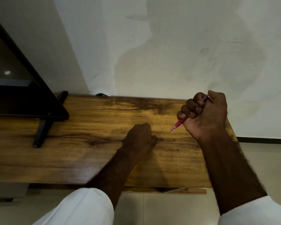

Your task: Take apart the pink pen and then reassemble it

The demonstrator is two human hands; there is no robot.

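Wooden table (71, 151), pale wall (169, 46) behind: right hand (204, 114) fist grip steadies pink pen (178, 124), tip exposed, probably for unscrewing; left hand (139, 138) curled on table, contents unclear.

I hold the pink pen (178, 125) in my right hand (204, 114), fingers curled around the middle of its barrel so that most of it is hidden. It slants, with the writing end low and to the left and the top end high and to the right. Below my little finger the deep pink grip section shows, narrowing to a paler translucent cone and a fine dark point. Near my thumb the paler pink top end pokes out. The point hangs close over the wooden table (104, 151); whether it touches, I cannot tell.
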